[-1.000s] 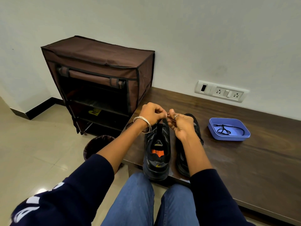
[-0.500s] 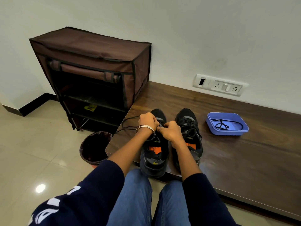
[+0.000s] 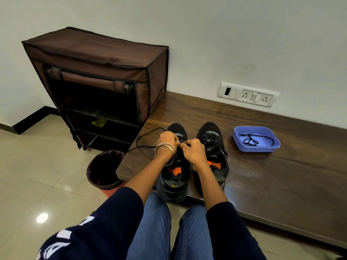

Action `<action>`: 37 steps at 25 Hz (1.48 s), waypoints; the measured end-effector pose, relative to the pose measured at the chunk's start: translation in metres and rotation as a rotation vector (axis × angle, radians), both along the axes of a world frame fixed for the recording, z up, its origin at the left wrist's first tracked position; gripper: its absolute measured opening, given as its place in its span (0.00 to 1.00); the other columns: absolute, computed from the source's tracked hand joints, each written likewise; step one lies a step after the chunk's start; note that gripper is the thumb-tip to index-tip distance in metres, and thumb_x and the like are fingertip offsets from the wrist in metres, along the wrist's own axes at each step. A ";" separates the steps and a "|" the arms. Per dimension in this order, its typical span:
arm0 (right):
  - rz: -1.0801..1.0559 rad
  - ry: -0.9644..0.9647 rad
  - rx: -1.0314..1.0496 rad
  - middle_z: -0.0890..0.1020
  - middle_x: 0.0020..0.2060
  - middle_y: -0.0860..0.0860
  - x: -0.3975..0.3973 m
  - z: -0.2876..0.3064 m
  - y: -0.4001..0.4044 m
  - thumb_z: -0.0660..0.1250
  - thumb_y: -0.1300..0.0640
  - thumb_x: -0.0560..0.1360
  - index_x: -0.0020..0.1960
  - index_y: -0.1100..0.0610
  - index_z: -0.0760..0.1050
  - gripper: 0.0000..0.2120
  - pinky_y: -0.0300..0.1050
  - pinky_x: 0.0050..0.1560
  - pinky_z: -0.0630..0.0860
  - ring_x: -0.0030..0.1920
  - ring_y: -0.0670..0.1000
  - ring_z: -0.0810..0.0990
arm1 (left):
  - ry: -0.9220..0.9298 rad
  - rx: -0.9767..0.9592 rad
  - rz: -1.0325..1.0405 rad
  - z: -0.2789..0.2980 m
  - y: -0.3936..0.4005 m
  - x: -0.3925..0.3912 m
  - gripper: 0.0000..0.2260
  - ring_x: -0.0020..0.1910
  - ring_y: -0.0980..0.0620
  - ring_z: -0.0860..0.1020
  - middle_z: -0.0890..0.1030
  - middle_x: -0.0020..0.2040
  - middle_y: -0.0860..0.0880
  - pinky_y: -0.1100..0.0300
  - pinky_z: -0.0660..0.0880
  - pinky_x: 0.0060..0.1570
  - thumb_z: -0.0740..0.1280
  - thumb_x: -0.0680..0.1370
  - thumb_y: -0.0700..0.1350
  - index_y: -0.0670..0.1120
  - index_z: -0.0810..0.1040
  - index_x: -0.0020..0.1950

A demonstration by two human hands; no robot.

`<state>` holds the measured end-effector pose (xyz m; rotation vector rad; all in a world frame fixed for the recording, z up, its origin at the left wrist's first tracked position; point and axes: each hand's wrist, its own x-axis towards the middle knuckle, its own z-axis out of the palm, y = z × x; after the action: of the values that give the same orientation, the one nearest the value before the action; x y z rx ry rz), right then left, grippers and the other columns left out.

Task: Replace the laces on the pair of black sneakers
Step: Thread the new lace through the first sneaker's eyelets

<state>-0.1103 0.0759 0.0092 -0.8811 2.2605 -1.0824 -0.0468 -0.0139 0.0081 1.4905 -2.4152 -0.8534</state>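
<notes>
Black lace (image 3: 148, 135) pinched by left hand (image 3: 167, 137) and right hand (image 3: 194, 150), fingers curled, over left sneaker (image 3: 173, 177) at bench (image 3: 281, 177) front edge. Spare lace (image 3: 250, 140) contained in blue tray (image 3: 266, 148).

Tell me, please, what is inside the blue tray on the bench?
Inside the blue tray lies one loose black lace, partly tangled into loops. Nothing else shows on the tray floor; the near wall hides a narrow strip of it.

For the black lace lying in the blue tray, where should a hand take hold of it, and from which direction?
Pinch the straight run of the lace toward the right of the blue tray, coming from above. The tray's walls block any sideways approach, and the left part is tangled into loops, so a grip there would likely lift a knot rather than a free end.
</notes>
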 end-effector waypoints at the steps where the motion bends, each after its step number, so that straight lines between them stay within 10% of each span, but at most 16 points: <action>1: 0.007 -0.010 -0.002 0.75 0.33 0.57 -0.001 0.000 0.000 0.65 0.57 0.77 0.42 0.70 0.77 0.15 0.46 0.34 0.64 0.34 0.52 0.71 | 0.020 -0.002 0.003 -0.003 0.000 -0.001 0.13 0.43 0.46 0.75 0.73 0.39 0.47 0.57 0.70 0.41 0.64 0.77 0.42 0.45 0.75 0.31; 6: 0.048 -0.109 -0.042 0.83 0.41 0.61 -0.003 -0.004 0.003 0.67 0.57 0.76 0.46 0.63 0.81 0.10 0.46 0.37 0.71 0.38 0.52 0.77 | 0.193 -0.004 0.030 -0.018 0.000 0.005 0.09 0.52 0.45 0.77 0.77 0.53 0.45 0.55 0.72 0.50 0.65 0.78 0.44 0.42 0.84 0.46; 14: 0.129 -0.412 -0.144 0.83 0.49 0.64 -0.013 -0.007 0.007 0.70 0.60 0.73 0.47 0.62 0.82 0.06 0.59 0.60 0.77 0.54 0.60 0.82 | 0.250 -0.037 -0.001 -0.023 0.002 0.007 0.09 0.45 0.48 0.75 0.74 0.45 0.46 0.58 0.70 0.44 0.65 0.77 0.40 0.40 0.83 0.41; 23: 0.144 -0.477 -0.139 0.82 0.55 0.61 -0.018 -0.004 0.007 0.68 0.65 0.76 0.60 0.66 0.78 0.13 0.52 0.61 0.77 0.56 0.56 0.82 | 0.132 0.014 0.173 -0.013 0.011 -0.005 0.13 0.36 0.47 0.77 0.79 0.39 0.46 0.58 0.69 0.33 0.63 0.77 0.42 0.47 0.78 0.32; 37: 0.161 -0.434 -0.126 0.83 0.51 0.62 -0.015 -0.004 0.007 0.68 0.63 0.75 0.52 0.63 0.82 0.08 0.57 0.61 0.76 0.56 0.59 0.82 | 0.178 -0.148 0.002 -0.021 0.009 0.003 0.10 0.37 0.47 0.72 0.70 0.42 0.48 0.54 0.66 0.33 0.62 0.76 0.42 0.44 0.73 0.35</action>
<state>-0.1249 0.0825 0.0049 -0.7727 1.7540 -1.2165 -0.0441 -0.0045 -0.0126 1.3052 -2.2926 -0.7538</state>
